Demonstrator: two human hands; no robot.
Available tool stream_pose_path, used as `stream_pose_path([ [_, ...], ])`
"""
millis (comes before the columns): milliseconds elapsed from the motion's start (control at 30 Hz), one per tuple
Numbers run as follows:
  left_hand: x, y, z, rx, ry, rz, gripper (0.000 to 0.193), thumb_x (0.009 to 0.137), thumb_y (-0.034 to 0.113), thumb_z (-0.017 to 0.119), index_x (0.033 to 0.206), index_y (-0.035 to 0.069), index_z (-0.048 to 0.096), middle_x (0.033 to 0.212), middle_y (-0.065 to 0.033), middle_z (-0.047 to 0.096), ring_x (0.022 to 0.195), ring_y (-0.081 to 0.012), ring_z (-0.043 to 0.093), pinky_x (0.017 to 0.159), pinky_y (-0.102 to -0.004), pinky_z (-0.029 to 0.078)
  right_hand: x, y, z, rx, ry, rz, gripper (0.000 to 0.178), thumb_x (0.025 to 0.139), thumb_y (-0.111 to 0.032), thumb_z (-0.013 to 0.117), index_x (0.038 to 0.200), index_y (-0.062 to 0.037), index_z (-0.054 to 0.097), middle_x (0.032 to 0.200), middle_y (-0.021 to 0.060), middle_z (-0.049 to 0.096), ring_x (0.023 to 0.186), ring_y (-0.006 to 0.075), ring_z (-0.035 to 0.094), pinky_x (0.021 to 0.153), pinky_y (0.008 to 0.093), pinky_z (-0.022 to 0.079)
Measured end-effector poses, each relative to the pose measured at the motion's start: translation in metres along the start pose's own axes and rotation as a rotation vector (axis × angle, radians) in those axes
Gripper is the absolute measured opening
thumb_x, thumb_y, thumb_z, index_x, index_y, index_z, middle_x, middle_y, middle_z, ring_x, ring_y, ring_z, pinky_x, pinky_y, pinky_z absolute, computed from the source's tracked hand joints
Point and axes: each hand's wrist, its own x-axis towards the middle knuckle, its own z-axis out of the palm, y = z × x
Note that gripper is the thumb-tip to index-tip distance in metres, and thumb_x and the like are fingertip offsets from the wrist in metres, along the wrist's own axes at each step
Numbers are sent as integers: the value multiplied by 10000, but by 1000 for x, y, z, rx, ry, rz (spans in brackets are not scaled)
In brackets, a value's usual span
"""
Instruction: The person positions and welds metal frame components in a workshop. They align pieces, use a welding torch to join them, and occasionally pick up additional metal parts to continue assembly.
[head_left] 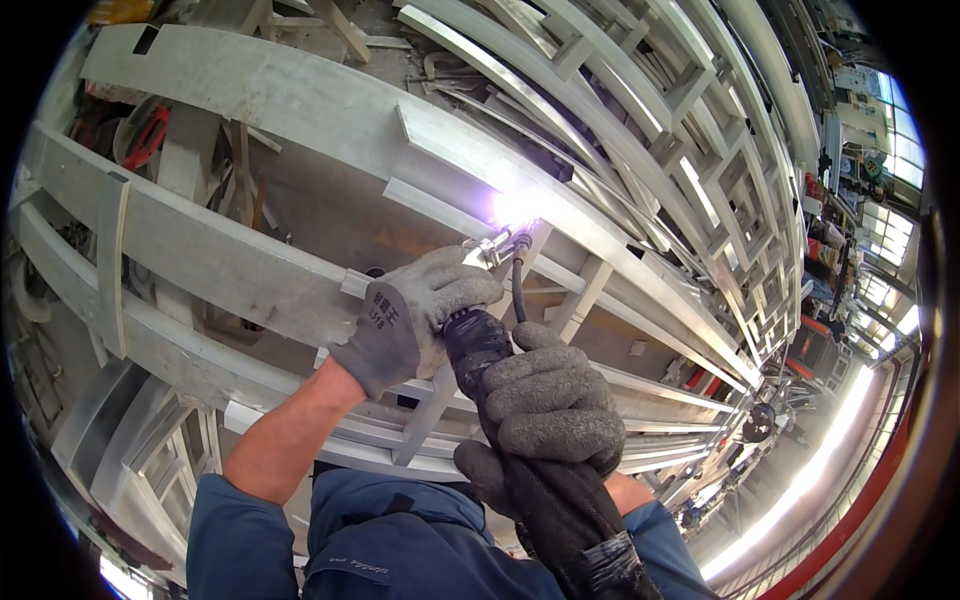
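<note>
My right hand [550,400], in a dark grey work glove, grips the black, tape-wrapped handle of a welding torch [476,350]. My left hand [425,305], in a lighter grey glove, has its fingers curled around the torch's front part, just behind the metal nozzle [488,250]. A thin black cable [518,285] runs up to a fitting beside the nozzle. At the tip burns a bright white-violet glare, on the edge of a long aluminium beam [590,245]. The glare hides the exact contact spot. Cross bars [580,300] join the beam to neighbouring lengths.
Wide curved-looking metal bars [230,255] lie across the left, with a short plate [113,265] over them. Stacked ladder-like aluminium frames [690,100] fill the upper right. A red-handled tool [150,135] lies at upper left. Below the bars, the floor shows through gaps.
</note>
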Motion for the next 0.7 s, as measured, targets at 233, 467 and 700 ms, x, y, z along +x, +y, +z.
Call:
stream_pose_path([
  [233, 0, 2, 1, -5, 20, 39, 433, 741, 208, 889, 1124, 112, 710, 1167, -107, 725, 1174, -396, 678, 996, -474, 562, -5, -3, 6, 7, 79, 15, 431, 649, -101, 972, 990, -170, 719, 998, 58, 740, 1048, 297, 734, 1106, 599, 471],
  [467, -1, 5, 0, -35, 26, 24, 439, 738, 205, 890, 1126, 106, 709, 1164, -115, 724, 1171, -400, 678, 1005, -477, 557, -4, -4, 1, -12, 17, -6, 445, 634, -90, 969, 984, -167, 706, 991, 59, 740, 1042, 291, 735, 1096, 593, 477],
  [700, -3, 8, -5, -33, 40, 43, 421, 760, 185, 876, 1137, 97, 711, 1191, -126, 728, 1191, -400, 674, 1022, -474, 551, 9, -1, 5, 81, -48, -69, 393, 646, -41, 911, 935, -140, 665, 755, 57, 686, 732, 265, 744, 912, 503, 548],
])
